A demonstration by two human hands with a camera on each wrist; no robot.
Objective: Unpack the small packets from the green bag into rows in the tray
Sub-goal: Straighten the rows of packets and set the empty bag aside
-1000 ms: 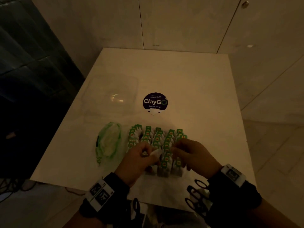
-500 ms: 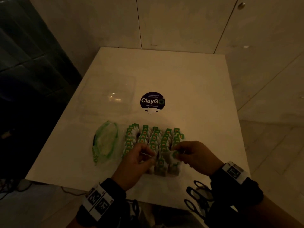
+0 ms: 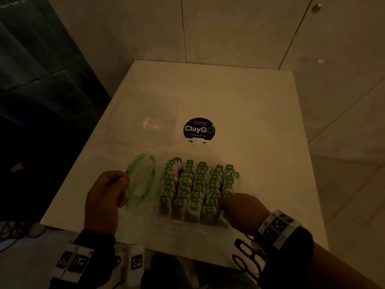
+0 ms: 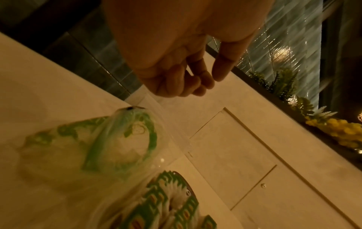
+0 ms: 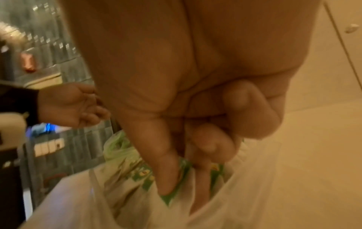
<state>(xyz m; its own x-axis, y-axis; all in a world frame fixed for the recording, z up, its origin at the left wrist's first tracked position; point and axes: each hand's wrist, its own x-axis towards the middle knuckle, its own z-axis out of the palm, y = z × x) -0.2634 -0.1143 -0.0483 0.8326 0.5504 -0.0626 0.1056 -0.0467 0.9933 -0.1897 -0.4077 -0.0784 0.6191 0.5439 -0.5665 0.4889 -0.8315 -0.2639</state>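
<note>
Packets — 5 rows, tray near table edge

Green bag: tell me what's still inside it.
The green bag lies flattened beside the tray, see-through, with no packet showing inside. Its folds could hide one. The left hand hovers at its edge.

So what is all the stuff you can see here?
table: one, white, under everything
packets: many, green and white, five rows in the tray
tray: one, clear, near edge of the table
green bag: one, green and clear, flat, left of the tray
lid or container: one, clear, behind the bag
sticker: one, dark round, reads ClayGo, behind the tray
scissors: black handles, near edge, count unclear
left hand: loosely curled, empty, beside the bag
right hand: fingers tucked among the rightmost packets; grip unclear
</note>
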